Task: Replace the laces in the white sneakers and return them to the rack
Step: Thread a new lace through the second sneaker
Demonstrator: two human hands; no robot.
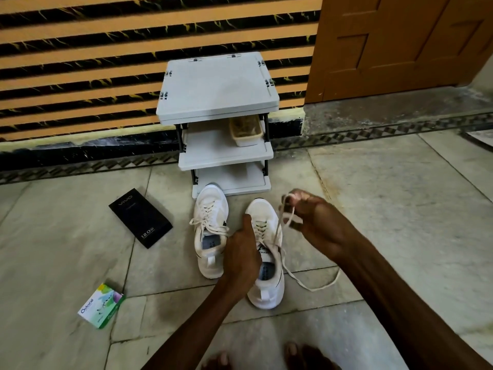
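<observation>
White sneakers (213,201): two, both on the tiled floor (400,222) in front of the rack (217,86). Far sneaker (210,265): toe at the rack's bottom shelf, own lace threaded, ends loose. Near sneaker (266,295): just beside it, upper eyelets bare.

Hands: two. Left hand (241,252) grips the near sneaker at the tongue and collar, thumb lying up along the tongue, other fingers curled out of sight. Right hand (312,217) is raised to the right of that shoe, fingertips pinching a loop of the lace (312,289). One lace: runs down from the pinch to the near sneaker, free end trailing on the floor.

Rack: one, three shelves, grey-white. One plastic tub (245,129) on the middle shelf, contents brownish, possibly tangled cord, too blurred to tell.

Boxes: two, on the floor left of the shoes, well apart. Black box (140,220) reads "VIVO" and "120W". Green-and-white box (101,305) reads "Odonil".

Hidden or cut: left hand covers the near sneaker's middle. Insole and tongue print is too small to read. Two feet (221,360), toes only, cut by the bottom edge. One wooden door (400,41), cut by the top and right edges.
</observation>
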